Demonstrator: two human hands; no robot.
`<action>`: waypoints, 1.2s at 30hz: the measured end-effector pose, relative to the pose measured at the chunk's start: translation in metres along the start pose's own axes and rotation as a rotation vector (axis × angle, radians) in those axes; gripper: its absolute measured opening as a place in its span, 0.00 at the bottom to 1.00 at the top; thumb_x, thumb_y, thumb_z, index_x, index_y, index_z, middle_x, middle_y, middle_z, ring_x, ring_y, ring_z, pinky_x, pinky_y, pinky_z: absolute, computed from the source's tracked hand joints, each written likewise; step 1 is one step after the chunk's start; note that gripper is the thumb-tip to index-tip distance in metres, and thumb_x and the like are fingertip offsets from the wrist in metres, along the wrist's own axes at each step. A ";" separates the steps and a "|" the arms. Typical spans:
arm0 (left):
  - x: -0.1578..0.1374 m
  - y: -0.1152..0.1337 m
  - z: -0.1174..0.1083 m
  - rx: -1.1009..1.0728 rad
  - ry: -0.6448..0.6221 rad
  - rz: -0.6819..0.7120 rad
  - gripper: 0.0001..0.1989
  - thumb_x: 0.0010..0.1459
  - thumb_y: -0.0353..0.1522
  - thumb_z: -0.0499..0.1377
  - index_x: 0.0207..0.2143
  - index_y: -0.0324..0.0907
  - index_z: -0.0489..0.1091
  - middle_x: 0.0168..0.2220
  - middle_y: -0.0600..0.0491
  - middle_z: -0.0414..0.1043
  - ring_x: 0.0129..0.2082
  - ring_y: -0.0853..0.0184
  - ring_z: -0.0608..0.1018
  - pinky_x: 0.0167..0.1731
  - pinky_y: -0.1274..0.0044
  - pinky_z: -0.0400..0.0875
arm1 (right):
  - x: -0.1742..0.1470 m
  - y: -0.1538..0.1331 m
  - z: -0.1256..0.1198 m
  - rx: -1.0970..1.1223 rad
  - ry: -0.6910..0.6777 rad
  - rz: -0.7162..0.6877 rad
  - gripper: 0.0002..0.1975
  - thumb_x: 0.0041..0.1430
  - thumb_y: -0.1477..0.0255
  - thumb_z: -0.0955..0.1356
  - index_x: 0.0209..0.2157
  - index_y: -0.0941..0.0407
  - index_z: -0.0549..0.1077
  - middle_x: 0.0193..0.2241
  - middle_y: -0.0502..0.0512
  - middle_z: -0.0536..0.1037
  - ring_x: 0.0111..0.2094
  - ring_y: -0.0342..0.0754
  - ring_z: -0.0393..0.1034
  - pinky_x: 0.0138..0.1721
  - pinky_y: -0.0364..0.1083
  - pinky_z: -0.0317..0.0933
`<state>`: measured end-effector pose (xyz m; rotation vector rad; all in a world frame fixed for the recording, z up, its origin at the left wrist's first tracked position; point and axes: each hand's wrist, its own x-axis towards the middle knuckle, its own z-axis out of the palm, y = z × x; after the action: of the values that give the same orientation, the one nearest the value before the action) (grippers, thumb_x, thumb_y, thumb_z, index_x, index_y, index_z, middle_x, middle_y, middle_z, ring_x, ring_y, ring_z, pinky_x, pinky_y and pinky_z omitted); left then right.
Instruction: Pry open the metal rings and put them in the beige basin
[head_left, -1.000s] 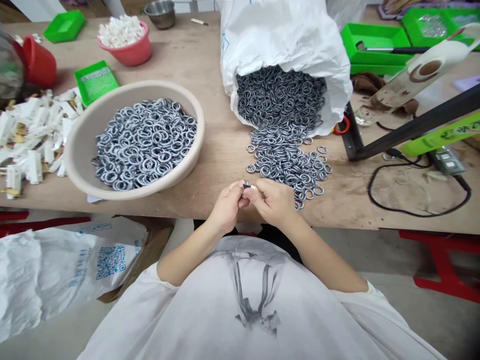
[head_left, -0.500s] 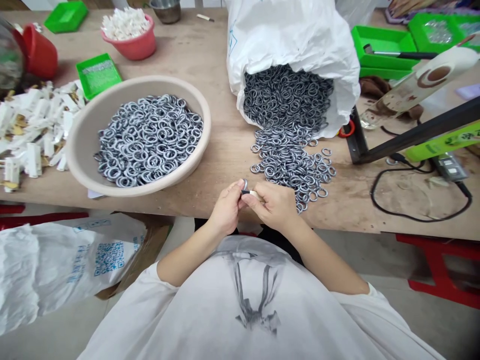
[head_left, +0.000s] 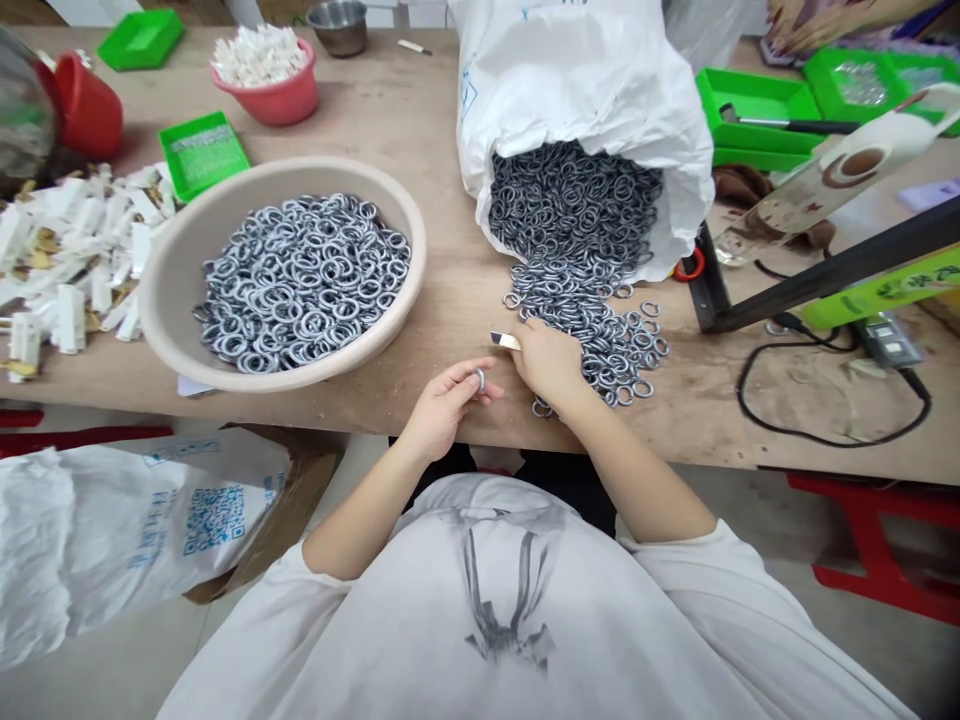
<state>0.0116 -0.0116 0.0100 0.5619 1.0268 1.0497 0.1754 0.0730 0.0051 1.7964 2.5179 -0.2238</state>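
My left hand [head_left: 444, 405] pinches a grey ring [head_left: 480, 379] between thumb and fingers, just above the front edge of the table. Beside the loose ring pile [head_left: 619, 345], my right hand [head_left: 551, 362] is closed around a short tool with a cream body and dark flat end [head_left: 505, 341], which sticks out to the left. Its fingertips are hidden from me, so I cannot tell whether they also touch a ring. The pile spills from a white sack [head_left: 570, 80] lying on its side. To the left, a wide beige basin [head_left: 161, 320] holds many similar rings.
White clips [head_left: 71, 315] lie heaped at the far left. Behind the basin stand a green tray [head_left: 202, 155] and a pink bowl [head_left: 277, 95] of white pieces. On the right are a black metal frame [head_left: 817, 285], a looped cable [head_left: 742, 390] and a clear bottle [head_left: 810, 190].
My hands have come apart. The left has moved slightly left and down with the ring; the right has gone up to the pile's edge, still holding the tool.
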 end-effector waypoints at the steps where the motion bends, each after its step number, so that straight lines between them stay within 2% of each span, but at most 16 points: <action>1: 0.001 0.002 -0.001 -0.036 0.015 -0.031 0.19 0.50 0.36 0.67 0.44 0.37 0.75 0.33 0.49 0.77 0.29 0.71 0.76 0.35 0.78 0.70 | 0.000 0.000 0.001 0.002 0.009 0.010 0.14 0.69 0.68 0.61 0.44 0.58 0.76 0.43 0.63 0.75 0.38 0.54 0.72 0.28 0.48 0.47; 5: 0.006 0.007 -0.002 -0.168 0.057 -0.117 0.14 0.46 0.32 0.64 0.36 0.36 0.71 0.34 0.51 0.74 0.28 0.71 0.76 0.32 0.78 0.73 | 0.000 0.001 0.003 0.009 0.007 0.004 0.14 0.69 0.68 0.61 0.46 0.59 0.75 0.45 0.65 0.75 0.40 0.55 0.72 0.30 0.47 0.51; 9: 0.012 0.006 0.000 -0.166 0.114 -0.084 0.13 0.48 0.35 0.66 0.32 0.37 0.66 0.29 0.55 0.68 0.24 0.74 0.72 0.27 0.80 0.69 | -0.001 0.002 0.002 0.119 -0.016 0.012 0.13 0.67 0.72 0.62 0.43 0.60 0.77 0.44 0.65 0.75 0.40 0.54 0.71 0.33 0.47 0.55; 11: 0.013 0.002 0.004 -0.104 0.165 -0.015 0.16 0.49 0.37 0.67 0.31 0.38 0.65 0.26 0.58 0.63 0.21 0.76 0.67 0.22 0.81 0.64 | -0.005 0.001 -0.004 0.419 0.010 0.004 0.11 0.65 0.70 0.64 0.40 0.60 0.77 0.39 0.62 0.75 0.38 0.52 0.70 0.34 0.46 0.56; 13: 0.014 -0.003 0.011 -0.018 0.199 0.078 0.18 0.52 0.42 0.67 0.33 0.39 0.66 0.25 0.60 0.60 0.20 0.76 0.63 0.20 0.82 0.59 | -0.013 -0.003 -0.012 0.902 -0.009 -0.023 0.14 0.65 0.63 0.65 0.37 0.59 0.75 0.34 0.57 0.75 0.34 0.49 0.69 0.34 0.45 0.58; 15: 0.013 -0.007 0.020 0.068 0.191 0.179 0.21 0.55 0.49 0.64 0.34 0.40 0.67 0.25 0.59 0.59 0.21 0.75 0.62 0.21 0.81 0.58 | -0.025 -0.011 -0.018 1.353 -0.084 -0.037 0.20 0.62 0.53 0.66 0.35 0.58 0.73 0.29 0.54 0.74 0.30 0.46 0.67 0.32 0.44 0.60; 16: 0.013 -0.008 0.024 0.107 0.177 0.227 0.23 0.56 0.52 0.63 0.33 0.40 0.66 0.25 0.58 0.59 0.22 0.75 0.62 0.22 0.80 0.58 | -0.031 -0.016 -0.020 1.493 -0.116 -0.030 0.22 0.59 0.50 0.67 0.33 0.57 0.71 0.27 0.52 0.73 0.28 0.46 0.66 0.30 0.44 0.60; 18: 0.011 -0.009 0.032 0.150 0.152 0.306 0.26 0.55 0.55 0.61 0.29 0.40 0.64 0.24 0.58 0.58 0.23 0.74 0.61 0.24 0.80 0.58 | -0.043 -0.024 -0.021 1.593 -0.086 0.004 0.24 0.56 0.47 0.69 0.32 0.56 0.69 0.25 0.51 0.71 0.27 0.45 0.66 0.31 0.44 0.62; 20: 0.009 -0.007 0.038 0.147 0.125 0.334 0.27 0.55 0.55 0.61 0.27 0.41 0.60 0.23 0.58 0.56 0.23 0.74 0.59 0.23 0.80 0.56 | -0.051 -0.028 -0.019 1.539 0.050 0.025 0.21 0.56 0.50 0.70 0.35 0.55 0.69 0.28 0.51 0.72 0.30 0.46 0.67 0.35 0.45 0.63; 22: 0.007 -0.004 0.041 0.095 0.074 0.293 0.27 0.55 0.54 0.62 0.26 0.41 0.59 0.21 0.59 0.53 0.20 0.75 0.57 0.20 0.80 0.52 | -0.053 -0.025 -0.017 1.431 0.162 -0.016 0.18 0.59 0.55 0.70 0.41 0.55 0.70 0.34 0.52 0.74 0.35 0.46 0.69 0.40 0.45 0.63; 24: 0.005 -0.001 0.043 0.037 0.010 0.213 0.27 0.54 0.52 0.64 0.26 0.41 0.58 0.20 0.61 0.51 0.18 0.76 0.55 0.19 0.81 0.50 | -0.052 -0.018 -0.017 1.356 0.176 -0.074 0.17 0.60 0.58 0.69 0.43 0.55 0.71 0.36 0.53 0.75 0.37 0.47 0.69 0.42 0.46 0.62; 27: 0.002 0.003 0.044 -0.020 -0.058 0.112 0.25 0.55 0.50 0.63 0.26 0.41 0.58 0.20 0.61 0.51 0.17 0.77 0.55 0.18 0.81 0.52 | -0.049 -0.008 -0.022 1.275 0.181 -0.049 0.17 0.62 0.55 0.66 0.36 0.56 0.71 0.30 0.52 0.72 0.32 0.46 0.65 0.36 0.45 0.60; 29: 0.000 0.004 0.045 -0.053 -0.060 0.068 0.24 0.56 0.49 0.63 0.26 0.41 0.58 0.20 0.61 0.51 0.16 0.78 0.56 0.18 0.81 0.54 | -0.051 -0.004 -0.026 1.151 0.215 -0.054 0.19 0.64 0.54 0.64 0.33 0.56 0.70 0.26 0.50 0.69 0.28 0.44 0.62 0.32 0.44 0.56; 33: -0.002 0.007 0.046 -0.117 -0.002 0.027 0.23 0.55 0.46 0.64 0.26 0.41 0.56 0.19 0.62 0.50 0.15 0.78 0.55 0.17 0.82 0.54 | -0.061 -0.005 -0.029 0.820 0.263 -0.228 0.22 0.67 0.55 0.61 0.29 0.57 0.70 0.25 0.52 0.70 0.27 0.44 0.62 0.30 0.44 0.50; 36: -0.003 0.007 0.047 -0.124 0.040 0.010 0.23 0.53 0.45 0.64 0.25 0.42 0.55 0.19 0.62 0.50 0.15 0.78 0.54 0.17 0.82 0.53 | -0.067 -0.009 -0.027 0.668 0.293 -0.278 0.23 0.68 0.55 0.61 0.28 0.57 0.70 0.25 0.52 0.70 0.27 0.43 0.61 0.29 0.45 0.48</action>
<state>0.0505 -0.0074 0.0373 0.4472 0.9870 1.1288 0.1905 0.0113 0.0405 1.7336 3.1663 -0.9839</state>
